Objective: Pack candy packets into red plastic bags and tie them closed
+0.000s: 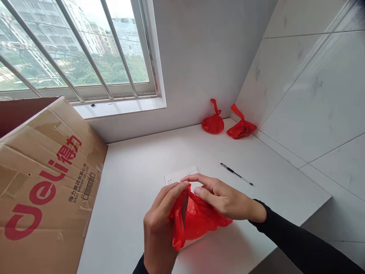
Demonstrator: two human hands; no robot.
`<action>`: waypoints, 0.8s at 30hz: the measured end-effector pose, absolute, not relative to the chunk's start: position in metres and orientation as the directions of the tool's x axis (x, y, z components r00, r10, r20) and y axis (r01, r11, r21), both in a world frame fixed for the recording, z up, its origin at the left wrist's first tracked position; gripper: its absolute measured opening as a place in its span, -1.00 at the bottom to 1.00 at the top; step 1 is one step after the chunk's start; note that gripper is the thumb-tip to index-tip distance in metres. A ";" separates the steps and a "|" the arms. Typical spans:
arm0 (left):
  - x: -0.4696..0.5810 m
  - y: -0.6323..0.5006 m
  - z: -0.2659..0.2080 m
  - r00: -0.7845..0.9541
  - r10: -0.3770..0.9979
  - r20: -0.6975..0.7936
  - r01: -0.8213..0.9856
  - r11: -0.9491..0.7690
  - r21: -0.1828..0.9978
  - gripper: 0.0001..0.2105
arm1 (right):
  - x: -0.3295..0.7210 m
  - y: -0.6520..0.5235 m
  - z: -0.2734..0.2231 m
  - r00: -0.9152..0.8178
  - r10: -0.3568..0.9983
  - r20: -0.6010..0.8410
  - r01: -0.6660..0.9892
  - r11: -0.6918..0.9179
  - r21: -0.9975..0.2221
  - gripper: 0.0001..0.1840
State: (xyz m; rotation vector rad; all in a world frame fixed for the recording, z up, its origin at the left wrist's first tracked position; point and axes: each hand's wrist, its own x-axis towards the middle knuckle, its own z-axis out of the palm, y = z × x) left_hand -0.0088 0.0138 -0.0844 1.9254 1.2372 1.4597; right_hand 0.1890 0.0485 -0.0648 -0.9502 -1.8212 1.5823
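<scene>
A red plastic bag (196,220) is between my hands, low in the middle of the view, over the white tabletop. My left hand (162,217) is closed on the bag's left side, with its fingertips at the top edge. My right hand (218,194) reaches over from the right, its thumb on the gathered rim and its fingers curving behind towards my left fingertips. What the bag contains is hidden. Behind my hands lies a white paper (172,177) with small dark marks, partly covered by them.
Two tied red bags, a left one (213,124) and a right one (241,129), rest near the back corner. A black pen (236,174) lies right of the paper. On the left stands a large cardboard box (57,167). The white table (137,167) meets walls behind and at right.
</scene>
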 end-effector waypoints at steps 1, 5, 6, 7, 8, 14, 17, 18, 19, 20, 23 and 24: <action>-0.009 0.014 -0.089 0.045 0.824 0.564 0.412 -0.530 0.741 -0.61 | 0.189 0.051 -0.067 -0.628 0.777 -0.047 0.129 0.044 -0.991 -0.64; -0.013 0.015 -0.098 0.118 0.802 0.585 0.511 -0.555 0.657 -0.48 | 0.190 0.059 -0.071 -0.675 0.737 -0.033 0.009 -0.037 -0.999 -0.75; -0.015 0.015 -0.099 0.143 0.799 0.584 0.541 -0.557 0.630 -0.46 | 0.189 0.060 -0.070 -0.659 0.752 -0.026 0.010 -0.026 -1.000 -0.79; -0.016 0.016 -0.099 0.169 0.794 0.584 0.568 -0.562 0.601 -0.45 | 0.189 0.059 -0.068 -0.635 0.772 -0.014 0.026 0.003 -1.000 -0.81; -0.017 0.017 -0.099 0.199 0.790 0.579 0.588 -0.570 0.575 -0.44 | 0.189 0.059 -0.065 -0.604 0.797 0.005 0.055 0.048 -0.997 -0.84; -0.031 0.002 -0.121 0.210 0.843 0.495 0.623 -0.506 0.597 -0.46 | 0.210 0.059 -0.067 -0.369 0.924 0.098 0.367 0.241 -0.898 -0.91; -0.052 -0.017 -0.146 0.054 0.908 0.415 0.682 -0.337 0.649 -0.49 | 0.233 0.061 -0.093 -0.230 0.973 0.034 0.441 0.136 -0.887 -0.85; -0.059 -0.023 -0.153 0.012 0.934 0.357 0.696 -0.264 0.667 -0.52 | 0.240 0.060 -0.102 -0.212 0.977 0.009 0.436 0.103 -0.894 -0.82; -0.064 -0.028 -0.158 -0.010 0.955 0.297 0.702 -0.205 0.682 -0.56 | 0.244 0.059 -0.111 -0.203 0.979 -0.010 0.424 0.079 -0.902 -0.79; -0.067 -0.032 -0.161 -0.011 0.969 0.247 0.700 -0.169 0.694 -0.59 | 0.246 0.057 -0.118 -0.204 0.979 -0.021 0.407 0.065 -0.911 -0.77; -0.062 -0.032 -0.158 0.093 0.961 0.261 0.689 -0.252 0.680 -0.54 | 0.237 0.047 -0.127 -0.186 0.982 -0.021 0.338 0.044 -0.940 -0.71; -0.056 -0.029 -0.154 0.148 0.938 0.314 0.701 -0.324 0.635 -0.51 | 0.230 0.043 -0.126 -0.160 0.987 -0.006 0.303 0.043 -0.952 -0.71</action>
